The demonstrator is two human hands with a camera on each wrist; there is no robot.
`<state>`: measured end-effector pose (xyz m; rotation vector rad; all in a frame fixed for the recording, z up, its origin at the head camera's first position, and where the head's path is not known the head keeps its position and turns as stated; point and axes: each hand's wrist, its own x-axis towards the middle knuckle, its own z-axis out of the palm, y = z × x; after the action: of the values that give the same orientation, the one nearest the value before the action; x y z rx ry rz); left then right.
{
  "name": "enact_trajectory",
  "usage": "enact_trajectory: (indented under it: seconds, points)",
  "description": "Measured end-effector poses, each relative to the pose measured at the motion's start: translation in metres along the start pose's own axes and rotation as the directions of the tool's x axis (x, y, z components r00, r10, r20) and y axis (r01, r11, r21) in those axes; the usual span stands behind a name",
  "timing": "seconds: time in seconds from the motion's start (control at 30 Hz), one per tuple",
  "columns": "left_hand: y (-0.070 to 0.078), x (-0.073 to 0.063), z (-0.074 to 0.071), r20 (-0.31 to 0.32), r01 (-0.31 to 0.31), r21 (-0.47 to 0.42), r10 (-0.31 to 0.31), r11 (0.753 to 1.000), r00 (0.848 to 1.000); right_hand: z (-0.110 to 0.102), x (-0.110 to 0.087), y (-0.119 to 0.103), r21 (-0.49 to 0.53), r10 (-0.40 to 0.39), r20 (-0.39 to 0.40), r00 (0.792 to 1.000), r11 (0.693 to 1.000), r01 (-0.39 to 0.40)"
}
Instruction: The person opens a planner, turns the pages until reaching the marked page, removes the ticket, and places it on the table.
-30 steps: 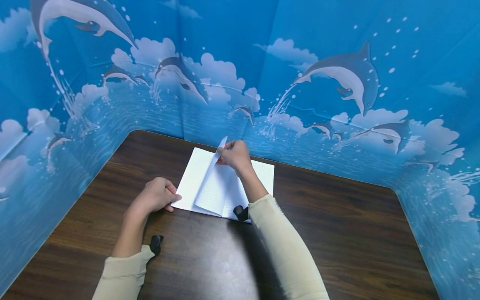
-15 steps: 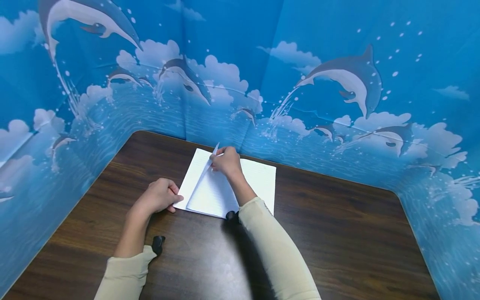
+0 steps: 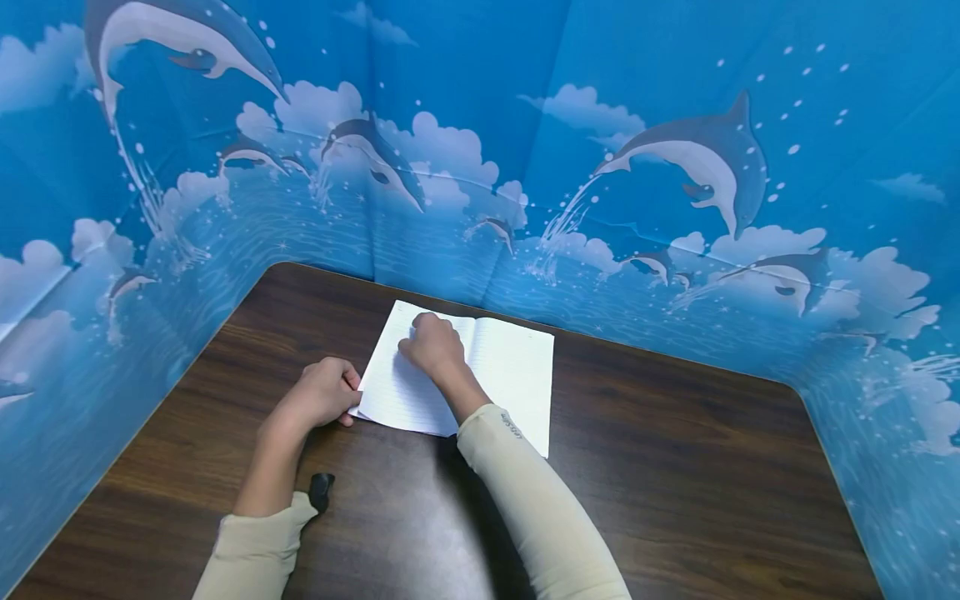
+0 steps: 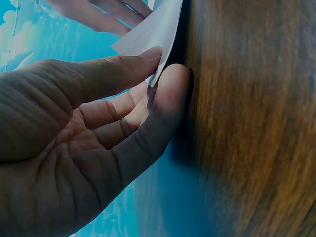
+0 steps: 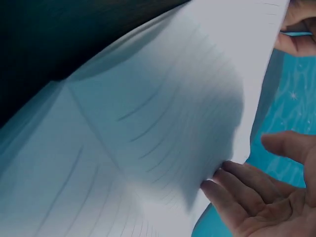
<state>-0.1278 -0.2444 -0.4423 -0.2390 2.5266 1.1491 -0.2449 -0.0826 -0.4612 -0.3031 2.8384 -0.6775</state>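
An open notebook [image 3: 512, 379] with white lined pages lies on the table, spread into two halves. My left hand [image 3: 324, 392] is at its near left corner; in the left wrist view the thumb and forefinger pinch the notebook's corner [image 4: 157, 37]. Over the left page, my right hand [image 3: 435, 346] has its fingertips against the paper. The right wrist view has the thumb [image 5: 286, 144] standing apart from the fingers, which touch the edge of a slightly curved page [image 5: 192, 113]. Part of the left page is hidden beneath the right hand and forearm.
The notebook lies near the far edge of a dark wood-grain table [image 3: 675, 483]. A blue curtain [image 3: 465, 225] with printed dolphins and clouds hangs round the back and sides. A small black object [image 3: 320, 492] sits at the left sleeve's cuff.
My right hand has moved left, bringing the raised page down onto the left side. Its fingers no longer pinch the page. My left hand stays at the corner.
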Motion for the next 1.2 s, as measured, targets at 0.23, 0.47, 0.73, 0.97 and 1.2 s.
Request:
enact_trajectory:
  seconds: [0.23,0.47,0.73,0.97,1.2]
  points:
    - [0.001,0.0,0.0,-0.008,-0.003,0.018,0.004,1.0,1.0,-0.012,-0.028,-0.023,-0.226,-0.043,0.068,0.997,0.973,0.057]
    - [0.002,0.0,-0.001,0.0,-0.002,0.009,0.002,1.0,1.0,-0.008,-0.032,-0.032,-0.322,-0.064,0.088,0.994,0.942,0.089]
    - [0.001,-0.003,-0.003,0.007,-0.021,0.012,0.021,1.0,1.0,-0.008,-0.032,-0.033,-0.33,-0.062,0.078,0.995,0.94,0.085]
    - [0.001,-0.003,-0.003,-0.011,-0.004,0.036,0.005,0.999,1.0,-0.006,-0.03,-0.035,-0.335,-0.049,0.08,0.996,0.939,0.073]
    - [0.005,0.001,0.003,-0.012,0.013,0.048,-0.012,0.999,1.0,-0.009,-0.03,-0.027,-0.331,-0.049,0.074,0.996,0.941,0.071]
